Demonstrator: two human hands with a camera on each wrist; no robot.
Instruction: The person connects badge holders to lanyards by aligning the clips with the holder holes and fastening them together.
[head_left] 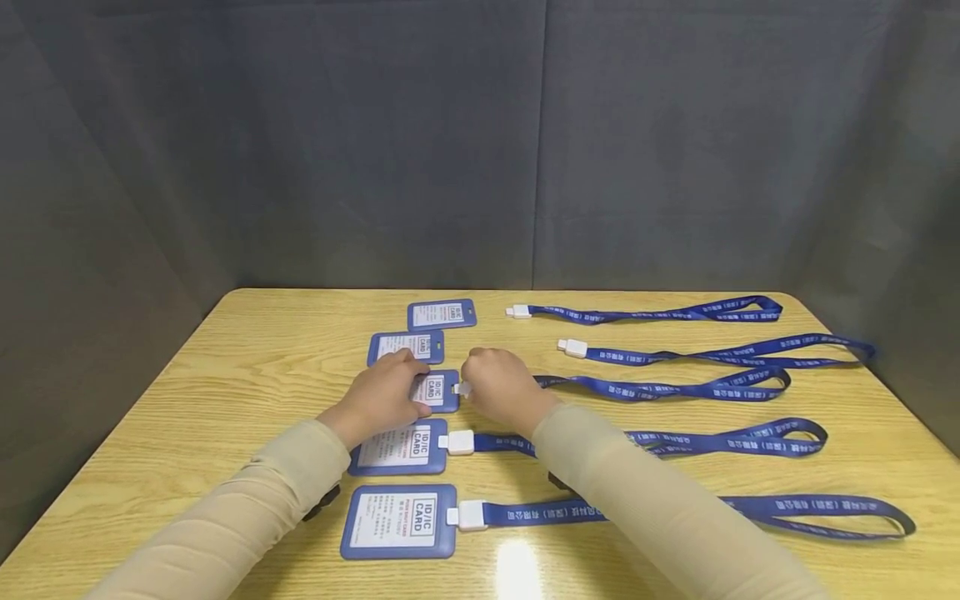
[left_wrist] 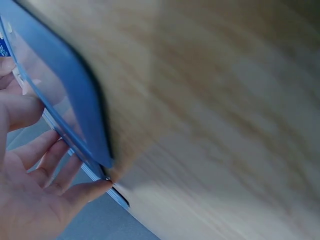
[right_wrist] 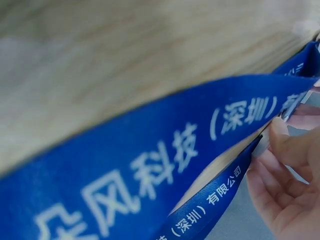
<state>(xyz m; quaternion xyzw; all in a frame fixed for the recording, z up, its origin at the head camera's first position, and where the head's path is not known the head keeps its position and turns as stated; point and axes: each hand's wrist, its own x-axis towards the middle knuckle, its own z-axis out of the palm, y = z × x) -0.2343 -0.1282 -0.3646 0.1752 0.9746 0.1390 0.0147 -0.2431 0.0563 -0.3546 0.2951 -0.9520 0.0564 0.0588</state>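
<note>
My left hand [head_left: 381, 395] grips a blue ID card holder [head_left: 450, 393] by its opposite edges, in the middle of a column of holders. Its slotted end points right, and part of it is hidden under the hand. Against that end, my right hand [head_left: 501, 387] pinches the white clip [head_left: 464, 389] of a blue lanyard [head_left: 622, 389]. The clip's tip meets the slot; whether it is hooked through cannot be told. In the right wrist view, thumb and fingers [right_wrist: 280, 137] hold the clip end, and the printed strap [right_wrist: 125, 160] runs away from them.
Nearer me lie two card holders [head_left: 442, 458] [head_left: 447, 542] with white clips and lanyards joined to them. Farther off are two holders [head_left: 372, 350] [head_left: 467, 312] without lanyards. Two separate lanyards [head_left: 622, 356] [head_left: 585, 317] lie at the back right. A dark curtain [head_left: 375, 167] stands behind the wooden table [head_left: 225, 375].
</note>
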